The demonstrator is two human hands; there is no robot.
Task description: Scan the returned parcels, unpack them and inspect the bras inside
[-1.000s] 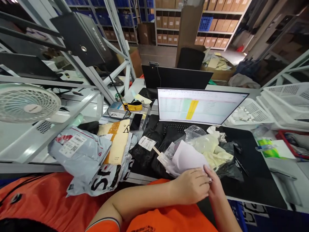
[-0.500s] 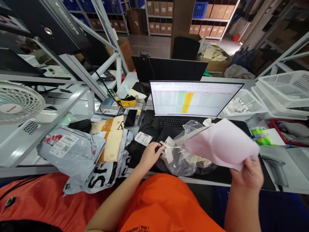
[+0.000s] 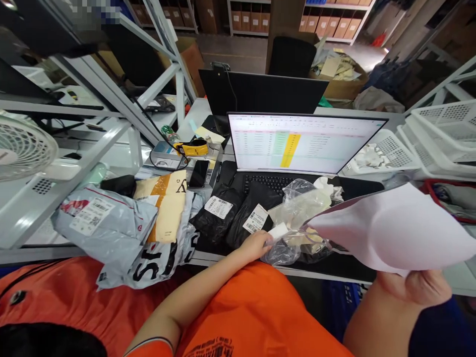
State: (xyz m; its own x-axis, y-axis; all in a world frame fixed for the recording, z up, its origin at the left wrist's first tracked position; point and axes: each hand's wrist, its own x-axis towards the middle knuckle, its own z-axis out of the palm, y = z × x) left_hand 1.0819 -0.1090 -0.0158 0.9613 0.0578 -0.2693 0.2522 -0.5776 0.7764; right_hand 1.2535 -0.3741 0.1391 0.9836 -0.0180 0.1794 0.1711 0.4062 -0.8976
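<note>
My right hand (image 3: 418, 287) is closed on the lower edge of a pale pink padded garment (image 3: 394, 230), held up at the right in front of the desk. My left hand (image 3: 256, 245) pinches a small white tag (image 3: 278, 230) that hangs from the garment by a thin string. Just beyond the tag lies a crumpled clear plastic bag (image 3: 297, 213) with cream cloth inside. Two black poly bags with barcode labels (image 3: 238, 213) lie to the left of my left hand, in front of the laptop (image 3: 301, 144).
Grey courier bags and a brown mailer (image 3: 122, 228) are piled at the left. A phone (image 3: 199, 173) and a yellow tape measure (image 3: 193, 147) lie behind them. A fan (image 3: 22, 148) stands far left. White mesh baskets (image 3: 439, 134) are stacked at the right.
My right hand has carried the pink garment further right and nearer to me. My left hand has shifted right along the desk edge and now pinches the white tag.
</note>
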